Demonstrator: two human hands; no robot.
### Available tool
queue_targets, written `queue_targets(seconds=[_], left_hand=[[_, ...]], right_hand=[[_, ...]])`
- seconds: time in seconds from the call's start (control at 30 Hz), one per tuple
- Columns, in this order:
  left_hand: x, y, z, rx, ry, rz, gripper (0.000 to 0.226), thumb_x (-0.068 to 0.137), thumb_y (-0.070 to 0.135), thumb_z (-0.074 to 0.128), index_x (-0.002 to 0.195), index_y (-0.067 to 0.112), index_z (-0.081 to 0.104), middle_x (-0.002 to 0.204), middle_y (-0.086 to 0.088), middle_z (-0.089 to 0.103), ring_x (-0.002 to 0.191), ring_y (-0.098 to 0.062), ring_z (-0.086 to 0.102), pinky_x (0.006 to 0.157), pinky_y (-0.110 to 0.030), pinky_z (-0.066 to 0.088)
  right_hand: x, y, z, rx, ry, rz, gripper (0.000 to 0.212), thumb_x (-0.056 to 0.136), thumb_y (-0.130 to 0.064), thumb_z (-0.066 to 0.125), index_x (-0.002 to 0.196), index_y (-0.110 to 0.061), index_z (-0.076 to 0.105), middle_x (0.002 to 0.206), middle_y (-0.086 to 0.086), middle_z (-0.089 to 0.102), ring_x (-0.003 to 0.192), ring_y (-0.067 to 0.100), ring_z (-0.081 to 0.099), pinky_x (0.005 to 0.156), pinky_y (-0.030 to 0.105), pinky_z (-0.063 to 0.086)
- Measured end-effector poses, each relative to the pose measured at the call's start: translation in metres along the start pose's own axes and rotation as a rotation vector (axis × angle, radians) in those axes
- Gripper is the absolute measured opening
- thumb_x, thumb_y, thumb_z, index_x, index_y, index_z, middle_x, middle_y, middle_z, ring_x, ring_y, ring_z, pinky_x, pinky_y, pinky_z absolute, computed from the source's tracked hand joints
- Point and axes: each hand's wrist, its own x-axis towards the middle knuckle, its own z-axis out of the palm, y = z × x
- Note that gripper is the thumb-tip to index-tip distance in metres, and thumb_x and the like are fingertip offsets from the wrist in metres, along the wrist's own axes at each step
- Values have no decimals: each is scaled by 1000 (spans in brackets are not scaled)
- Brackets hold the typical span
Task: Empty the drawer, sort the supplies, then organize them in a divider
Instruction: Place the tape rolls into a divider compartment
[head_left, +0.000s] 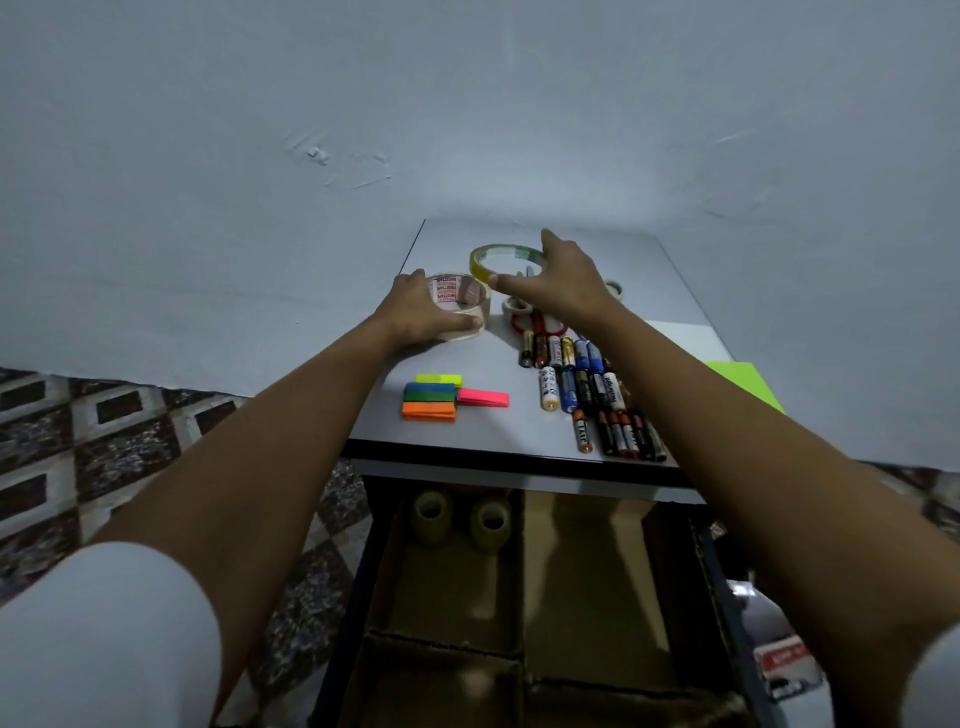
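My left hand (415, 312) grips a wide clear tape roll (462, 304) standing on the grey table top (467, 374). My right hand (561, 283) reaches over a thin yellow tape ring (493, 257) with thumb and fingers spread; contact is unclear. Under that hand lie a small tape roll (514, 306) and red-handled scissors (540, 327). Several batteries (587, 384) lie in rows at the right. Coloured sticky-note strips (441, 397) sit near the front edge. Below, the open drawer holds a cardboard divider (519, 597) with two tape rolls (460, 517) in its back-left compartment.
Another small tape roll (615, 288) peeks out behind my right wrist. A green sheet (743, 384) lies at the table's right edge. A patterned tile floor (104, 441) spreads to the left. The wall rises right behind the table.
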Motion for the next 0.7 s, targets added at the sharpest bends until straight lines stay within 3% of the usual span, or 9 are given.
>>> queue_targets(seconds=[0.1, 0.2, 0.3, 0.37, 0.43, 0.53, 0.63, 0.7], left_hand=[[-4, -1, -4, 2, 32, 4, 89, 55, 53, 81, 122, 6, 48, 123, -14, 51, 108, -26, 54, 89, -35, 49], [-15, 1, -15, -12, 68, -1, 85, 54, 57, 78, 117, 6, 51, 119, -15, 53, 103, -27, 56, 81, -32, 49], [-34, 5, -30, -69, 96, 25, 87, 43, 65, 70, 108, 10, 54, 114, -12, 55, 97, -24, 58, 76, -30, 48], [-51, 7, -38, -83, 102, 57, 82, 48, 60, 71, 110, 10, 53, 117, -10, 53, 100, -23, 56, 78, -30, 46], [-67, 8, -44, -82, 95, 89, 85, 51, 56, 72, 118, 8, 51, 117, -8, 51, 104, -22, 54, 84, -32, 47], [-95, 12, -49, -93, 87, 116, 72, 54, 51, 78, 108, 11, 53, 110, -7, 55, 96, -21, 56, 76, -30, 46], [-123, 11, -50, -108, 74, 121, 95, 47, 60, 73, 126, 11, 48, 123, -6, 51, 106, -19, 54, 84, -28, 44], [-143, 10, -49, -106, 77, 121, 105, 54, 58, 76, 140, 13, 37, 139, -8, 43, 121, -19, 48, 95, -28, 40]], right_hand=[[-7, 1, 2, 17, -11, -11, 57, 75, -45, 72, 109, -6, 48, 103, 10, 53, 92, 21, 48, 54, 19, 29], [-17, -2, 2, 78, -1, -18, 56, 71, -50, 72, 99, -18, 36, 99, 7, 49, 87, 18, 46, 56, 18, 31], [-32, -8, -4, 128, 2, -17, 64, 65, -58, 71, 101, -21, 32, 116, 14, 58, 94, 19, 52, 73, 26, 40], [-48, -12, -11, 109, 5, -46, 69, 71, -53, 72, 115, -9, 43, 127, 14, 51, 109, 22, 51, 80, 26, 36], [-66, -17, -19, 128, 7, -58, 84, 75, -48, 72, 139, -8, 35, 137, 9, 44, 122, 20, 46, 87, 23, 35], [-100, -30, -31, 167, 0, -84, 93, 77, -42, 72, 148, -11, 21, 146, 6, 35, 130, 15, 38, 95, 18, 30], [-130, -38, -40, 185, -7, -89, 93, 78, -41, 72, 149, -14, 20, 149, 3, 33, 130, 11, 38, 97, 18, 29], [-151, -40, -43, 196, -9, -77, 93, 77, -43, 72, 150, -17, 20, 151, -1, 31, 134, 9, 34, 100, 18, 27]])
